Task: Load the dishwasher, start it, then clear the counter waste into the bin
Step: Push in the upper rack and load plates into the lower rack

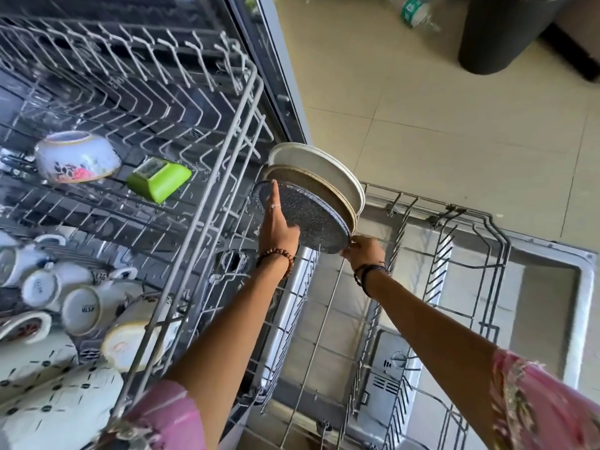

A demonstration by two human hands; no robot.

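Observation:
A blue speckled plate (308,219) stands on edge in the lower dishwasher rack (454,248), in front of a tan plate (311,183) and a white plate (324,165). My left hand (277,222) lies flat against the speckled plate's face with its fingers straight. At the plate's lower right rim, my right hand (363,251) pinches the edge. The upper rack (207,203) is pulled out at left and holds a floral bowl (76,160), a green container (159,178) and several white cups (81,306), all upside down.
The open dishwasher door (548,287) lies under the lower rack. On the tiled floor beyond stand a dark bin (500,34) and a fallen plastic bottle (414,11). Patterned white dishes (48,401) fill the near left corner.

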